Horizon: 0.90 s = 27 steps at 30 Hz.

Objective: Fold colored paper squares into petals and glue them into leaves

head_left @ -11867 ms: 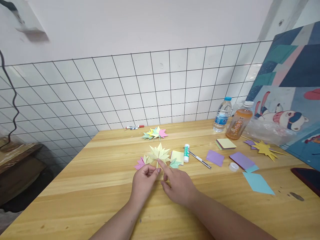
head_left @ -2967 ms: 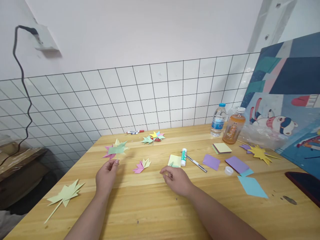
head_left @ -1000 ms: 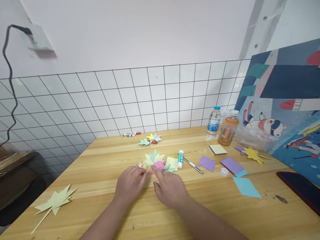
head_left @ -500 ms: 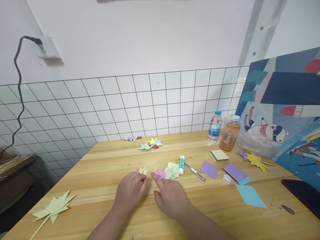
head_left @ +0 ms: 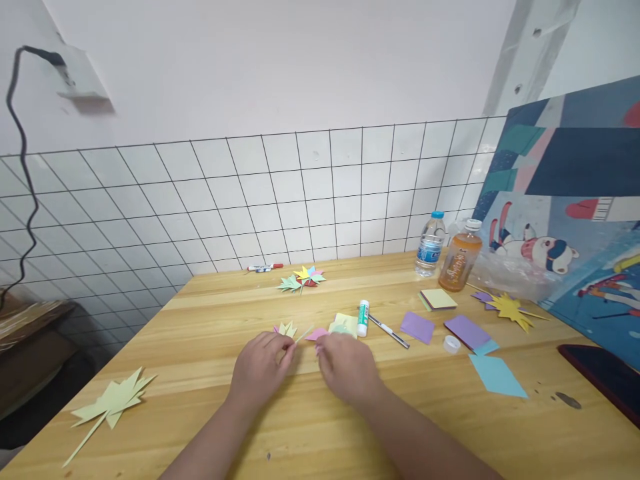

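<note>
My left hand (head_left: 263,368) is closed, thumb and forefinger pinching a thin pale paper strip (head_left: 303,335) that points up and to the right. Just beyond its knuckles lies a pale yellow pointed paper piece (head_left: 287,329). My right hand (head_left: 349,368) has its fingers curled together beside a pink paper piece (head_left: 317,334); whatever is between the fingertips is hidden. Behind that hand are pale yellow and green papers (head_left: 345,325), partly covered. A glue stick (head_left: 363,318) lies by them, next to a slim silver-and-black pen-like tool (head_left: 389,331).
A yellow paper leaf (head_left: 113,400) lies at left, colourful paper leaves (head_left: 303,279) and markers (head_left: 265,268) at the back. On the right are purple paper (head_left: 417,327), blue paper (head_left: 497,375), a white cap (head_left: 451,344), a water bottle (head_left: 430,247) and an orange drink bottle (head_left: 460,259).
My right hand's forefinger, stretched out toward the strip before, has drawn back and curled in over the pink paper. The left hand keeps its pinch, and more of the strip shows.
</note>
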Each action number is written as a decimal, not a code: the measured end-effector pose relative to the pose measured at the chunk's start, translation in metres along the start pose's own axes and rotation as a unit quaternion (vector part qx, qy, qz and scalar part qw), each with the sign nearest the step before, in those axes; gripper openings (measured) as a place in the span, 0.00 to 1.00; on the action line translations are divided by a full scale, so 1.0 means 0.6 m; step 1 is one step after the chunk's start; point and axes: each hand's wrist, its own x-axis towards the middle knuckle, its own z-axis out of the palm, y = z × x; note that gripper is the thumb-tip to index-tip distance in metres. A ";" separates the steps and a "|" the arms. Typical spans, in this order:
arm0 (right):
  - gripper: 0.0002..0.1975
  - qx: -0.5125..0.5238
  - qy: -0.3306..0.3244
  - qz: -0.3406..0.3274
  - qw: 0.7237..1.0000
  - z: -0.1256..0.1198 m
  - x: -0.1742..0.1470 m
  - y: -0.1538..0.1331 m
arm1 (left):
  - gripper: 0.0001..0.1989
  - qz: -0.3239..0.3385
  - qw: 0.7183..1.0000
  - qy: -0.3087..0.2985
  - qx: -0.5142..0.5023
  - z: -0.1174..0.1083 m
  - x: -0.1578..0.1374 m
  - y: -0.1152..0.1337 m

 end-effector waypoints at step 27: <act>0.12 0.059 -0.015 0.066 0.996 0.017 0.022 0.051 | 0.16 0.180 0.970 -0.161 0.021 0.001 -0.018 0.016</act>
